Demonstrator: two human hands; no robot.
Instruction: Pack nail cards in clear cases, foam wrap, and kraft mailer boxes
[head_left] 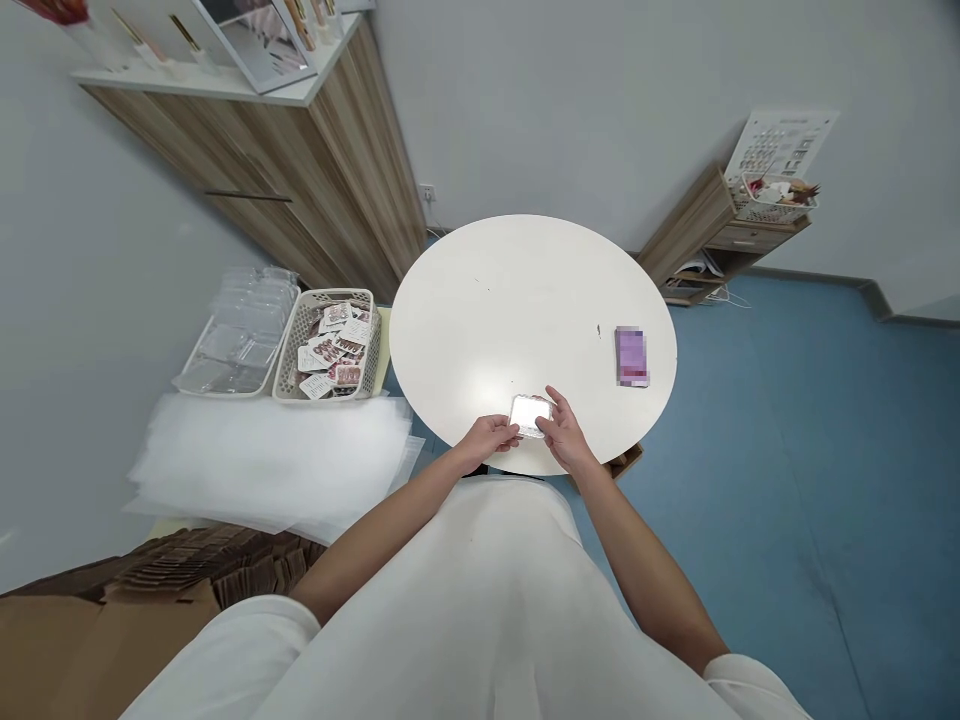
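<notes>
One shiny case (pixel 531 412), pinched by left hand (pixel 487 440) and right hand (pixel 568 438) fingers at the desk's (pixel 510 300) near edge, may be unfinished.

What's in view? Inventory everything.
Flat case: 1, whitish, in both hands
Table: 1, white, centre
Pixelated item: 1, purple, table right
Basket: 1, white, left of table
Cards: many, mostly white, in basket
Plastic cases: several, clear, beside basket
Sheets: stack, translucent, lower left
Cardboard: pile, brown, bottom left
Box: 1, brown, under table
Tall cabinet: 1, brown, upper left
Framed picture: 1, white frame, tall cabinet
Slim items: several, gold and white, tall cabinet
Small cabinet: 1, brown, right
Display basket: 1, white, small cabinet
Chart: 1, white, behind display basket
Floor: 1, blue, right
Left hand: 1, bare, on case
Right hand: 1, bare, on case
</notes>
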